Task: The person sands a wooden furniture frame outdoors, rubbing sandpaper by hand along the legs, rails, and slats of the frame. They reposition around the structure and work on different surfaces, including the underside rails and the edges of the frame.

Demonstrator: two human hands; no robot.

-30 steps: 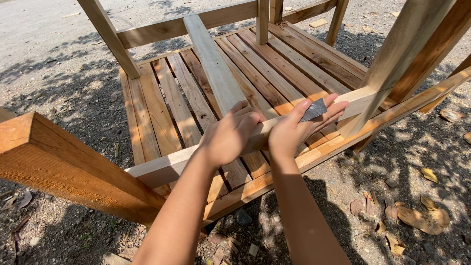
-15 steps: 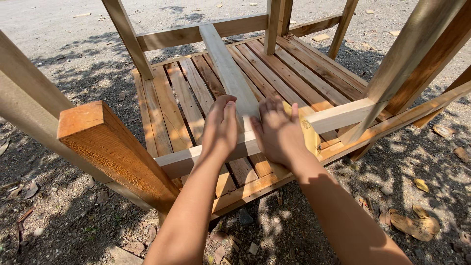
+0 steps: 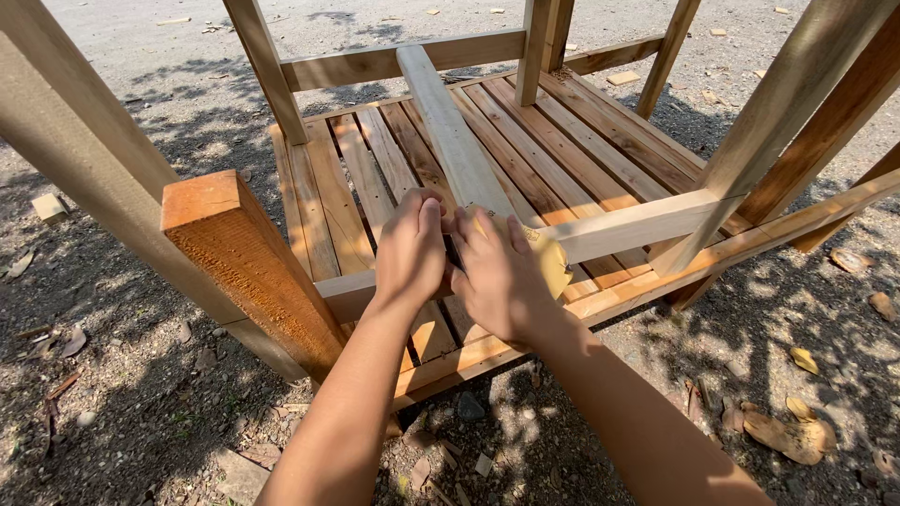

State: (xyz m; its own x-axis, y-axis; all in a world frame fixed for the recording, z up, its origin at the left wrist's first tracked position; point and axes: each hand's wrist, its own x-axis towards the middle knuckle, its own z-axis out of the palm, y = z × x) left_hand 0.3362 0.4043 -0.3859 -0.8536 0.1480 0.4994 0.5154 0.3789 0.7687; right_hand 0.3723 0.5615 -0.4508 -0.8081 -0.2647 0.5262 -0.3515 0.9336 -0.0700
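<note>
A long pale plank lies across the slatted wooden deck, from the far rail to the near pale cross rail. My left hand sits on the plank's near end where it meets the rail, with its fingers curled over the wood. Right beside it and touching it, my right hand presses a tan sheet like sandpaper against the plank's end and the rail. Only the sheet's right edge shows past my fingers.
A thick orange-brown beam end juts toward me at the left, on a slanted post. Upright and slanted posts frame the deck. All around is gravel ground with dry leaves and wood scraps.
Both hands have slid left along the cross rail to the plank's end and now sit close together. The sheet, earlier raised in my right fingers, is pressed flat on the wood.
</note>
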